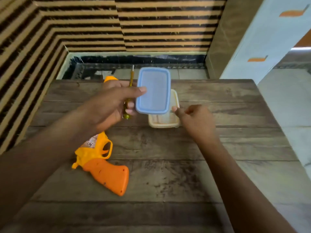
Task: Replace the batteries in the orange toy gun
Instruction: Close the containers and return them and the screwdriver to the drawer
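The orange toy gun (101,163) lay flat on the wooden table (202,174), down at the near left, its grip pointing toward the camera and to the right. The left forearm crossed over the middle of it, so only the trigger guard, the grip and, farther back, the yellow tip of the barrel showed.

And the left hand (109,105) was busy: it was raised above the table and clamped on a blue lid (153,90), thumb pressed on the lid's top face near its left edge, fingers underneath. The lid was tilted and lifted clear of the box. Tucked in that same hand was a screwdriver (128,96) with a yellowish see-through handle, its shaft pointing away toward the wall.

Just below and behind the lid sat a cream plastic box (164,121), open on the table, partly covered by the lid in this view. What was inside it was too blurred to tell.

The right hand (196,121) hovered at the box's right rim, fingers curled loosely inward, thumb and forefinger close together. Whether it pinched anything could not be told.

Behind the table ran a striped wall (84,31).
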The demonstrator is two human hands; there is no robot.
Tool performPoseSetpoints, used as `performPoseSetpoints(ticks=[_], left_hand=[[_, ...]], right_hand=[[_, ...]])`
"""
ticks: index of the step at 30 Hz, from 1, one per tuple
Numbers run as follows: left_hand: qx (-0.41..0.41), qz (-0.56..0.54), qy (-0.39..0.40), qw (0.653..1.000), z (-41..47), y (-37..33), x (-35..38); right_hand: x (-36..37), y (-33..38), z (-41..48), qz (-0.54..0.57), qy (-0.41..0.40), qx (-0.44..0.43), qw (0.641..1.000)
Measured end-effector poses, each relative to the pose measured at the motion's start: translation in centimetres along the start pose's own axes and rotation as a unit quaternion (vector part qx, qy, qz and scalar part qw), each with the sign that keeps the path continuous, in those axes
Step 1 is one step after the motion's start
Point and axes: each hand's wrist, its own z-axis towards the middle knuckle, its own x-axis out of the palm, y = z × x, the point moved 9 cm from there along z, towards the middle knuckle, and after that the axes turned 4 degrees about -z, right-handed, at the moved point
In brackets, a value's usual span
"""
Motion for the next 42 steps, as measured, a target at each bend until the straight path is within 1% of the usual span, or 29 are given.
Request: performPoseSetpoints(ticks=[5, 8, 10, 13, 16, 18, 19, 22, 25, 27, 32, 35, 38, 42], left_hand=[[-0.076, -0.061, -0.028, 0.995, 1.4, -0.7, 0.2], [-0.111, -0.074, -0.056, 0.989, 1.1, -3.0, 0.3], [-0.123, -0.089, -0.062, 0.986, 0.5, -5.7, 0.6], [-0.134, -0.082, -0.065, 0.985, -1.0, -9.2, 0.9], [-0.158, -0.085, -0.072, 0.981, -3.6, -14.8, 1.2], [-0.163, -0.086, -0.074, 0.98, -5.2, -17.5, 1.5], [-0.17, -0.083, -0.071, 0.979, -6.6, -20.5, 2.2], [-0.174, -0.089, -0.045, 0.98, -10.3, -26.5, 4.1], [-0.169, -0.089, -0.029, 0.981, -13.5, -31.7, 6.0], [-0.169, -0.09, -0.02, 0.981, -15.2, -33.8, 7.1], [-0.172, -0.038, 0.03, 0.984, -17.2, -37.0, 10.6], [-0.175, -0.037, 0.05, 0.983, -17.4, -38.5, 13.9], [-0.174, -0.032, 0.072, 0.982, -16.4, -39.8, 17.9], [-0.174, 0.007, 0.124, 0.977, -15.1, -40.4, 25.8]], right_hand=[[1.0, 1.4, 1.0, 0.02, 0.087, 0.062, 0.994], [-1.1, 2.4, 0.8, 0.076, 0.097, 0.089, 0.988], [-3.7, 3.6, 0.3, 0.102, 0.09, 0.098, 0.986], [-8.2, 5.9, -1.0, 0.153, 0.061, 0.099, 0.981], [-14.0, 9.9, -2.9, 0.207, 0.043, 0.114, 0.971], [-16.9, 12.5, -4.4, 0.243, 0.042, 0.105, 0.963], [-19.8, 14.7, -5.3, 0.249, 0.039, 0.105, 0.962], [-25.5, 19.2, -7.9, 0.257, 0.032, 0.097, 0.961], [-30.7, 22.3, -10.4, 0.253, 0.005, 0.1, 0.962], [-33.3, 23.5, -11.6, 0.261, -0.017, 0.104, 0.96], [-38.9, 24.3, -13.3, 0.28, -0.078, 0.116, 0.95], [-42.5, 23.2, -13.9, 0.284, -0.129, 0.123, 0.942], [-46.3, 21.1, -14.4, 0.314, -0.172, 0.151, 0.921], [-52.2, 15.6, -15.3, 0.35, -0.228, 0.176, 0.891]])
